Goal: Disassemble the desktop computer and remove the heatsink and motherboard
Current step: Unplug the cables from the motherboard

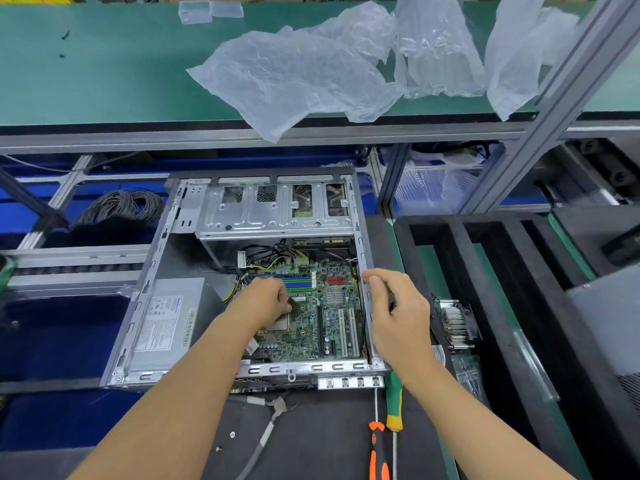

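The open computer case [152, 271] is lying on the desk [311, 445], the motherboard [311, 313] seated inside. The case's right wall is gripped by the right hand [398, 317]; left hand [266, 299] fingers curl onto the board. Attached cables could snag a lift. The heatsink [455, 323] is already out.

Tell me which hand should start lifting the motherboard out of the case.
Left, probably. The left hand is already inside the case, fingers curled down on the motherboard beside the CPU socket. The right hand grips the case's right wall, so it suits steadying the case.
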`<action>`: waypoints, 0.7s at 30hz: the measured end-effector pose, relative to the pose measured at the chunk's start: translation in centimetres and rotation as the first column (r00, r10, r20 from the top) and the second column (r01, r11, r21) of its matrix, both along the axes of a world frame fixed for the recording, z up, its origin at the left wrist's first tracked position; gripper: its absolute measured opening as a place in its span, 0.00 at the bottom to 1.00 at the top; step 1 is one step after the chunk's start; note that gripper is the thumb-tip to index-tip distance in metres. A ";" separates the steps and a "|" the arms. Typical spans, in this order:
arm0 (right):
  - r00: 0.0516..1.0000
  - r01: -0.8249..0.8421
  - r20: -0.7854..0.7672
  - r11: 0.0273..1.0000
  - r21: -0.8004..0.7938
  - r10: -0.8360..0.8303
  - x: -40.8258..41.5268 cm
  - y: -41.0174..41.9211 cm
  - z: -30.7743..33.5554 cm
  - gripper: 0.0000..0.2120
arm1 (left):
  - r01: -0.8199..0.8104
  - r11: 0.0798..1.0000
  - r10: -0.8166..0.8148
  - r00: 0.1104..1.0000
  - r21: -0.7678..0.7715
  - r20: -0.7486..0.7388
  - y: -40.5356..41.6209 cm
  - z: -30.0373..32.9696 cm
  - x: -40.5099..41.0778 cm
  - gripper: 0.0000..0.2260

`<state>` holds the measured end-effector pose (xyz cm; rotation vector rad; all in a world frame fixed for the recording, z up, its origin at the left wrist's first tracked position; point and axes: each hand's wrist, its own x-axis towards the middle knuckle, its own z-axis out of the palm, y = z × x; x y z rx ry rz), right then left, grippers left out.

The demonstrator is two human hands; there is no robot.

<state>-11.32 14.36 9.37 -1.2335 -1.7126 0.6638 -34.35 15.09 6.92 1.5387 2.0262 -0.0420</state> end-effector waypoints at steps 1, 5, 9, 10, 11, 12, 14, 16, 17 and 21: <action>1.000 0.001 0.005 1.000 0.003 -0.001 0.0 0.0 0.0 0.10 | 0.026 1.000 -0.027 0.999 -0.005 -0.034 0.2 0.0 -0.1 0.06; 0.996 -0.012 0.086 0.999 0.040 0.009 0.0 0.0 0.6 0.09 | 0.218 0.963 -0.238 0.963 -0.158 -0.124 0.2 -0.3 0.0 0.08; 0.994 -0.026 0.104 0.999 -0.042 0.031 -0.2 1.3 1.9 0.08 | 0.249 0.967 -0.247 0.968 -0.043 0.053 0.7 0.5 0.6 0.07; 0.995 -0.021 0.100 0.997 -0.072 0.028 -0.5 1.8 2.2 0.08 | 0.255 0.967 -0.250 0.957 -0.015 0.146 0.8 1.0 1.2 0.06; 0.993 -0.015 0.113 0.996 -0.087 0.025 -0.8 2.2 2.4 0.08 | 0.276 0.961 -0.267 0.937 -0.011 0.228 0.8 1.5 2.1 0.06; 0.989 -0.013 0.143 0.996 -0.088 0.025 -1.1 2.6 2.5 0.08 | 0.315 0.949 -0.297 0.911 -0.019 0.285 0.7 1.9 3.2 0.06; 0.978 -0.024 0.204 0.995 -0.094 0.042 -2.1 3.1 2.4 0.08 | 0.409 0.911 -0.370 0.866 -0.049 0.337 0.5 1.9 5.4 0.09; 0.973 -0.021 0.223 0.991 -0.135 0.051 -3.1 3.4 2.2 0.07 | 0.478 0.876 -0.429 0.833 -0.067 0.349 0.4 1.4 7.3 0.14; 0.972 -0.007 0.230 0.989 -0.148 0.041 -3.5 3.5 2.0 0.07 | 0.499 0.864 -0.447 0.823 -0.068 0.351 0.4 1.1 8.0 0.15; 0.953 0.047 0.301 0.994 -0.102 -0.014 -4.2 3.8 1.6 0.08 | 0.502 0.864 -0.456 0.807 -0.029 0.375 0.9 0.0 9.2 0.12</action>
